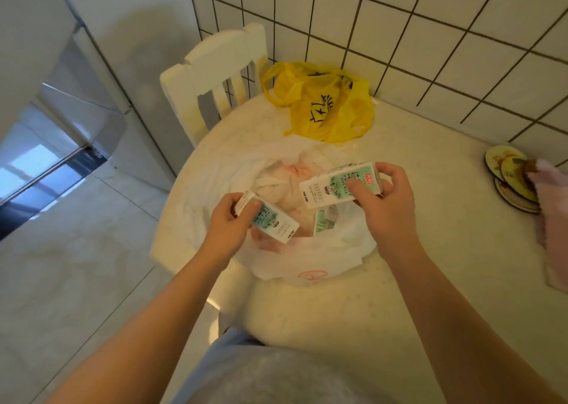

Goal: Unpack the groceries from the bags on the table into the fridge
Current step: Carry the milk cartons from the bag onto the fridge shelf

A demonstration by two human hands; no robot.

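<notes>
Milk cartons [273, 224] hover mid-frame above the white bag [307, 265]; your left hand [229, 219] and right hand [390, 210] each hold one, fingers [358, 188] curled round it. Lifting-out step; next comes the fridge [61, 111], upper left; it looks shut, so free a hand.

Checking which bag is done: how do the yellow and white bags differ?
The yellow bag lies slumped by the tiled wall; the white bag gapes open at the table's near edge. The yellow bag bears black print, the white bag a red mark. A carton shows inside the white bag, none in the yellow. Both are plastic.
</notes>
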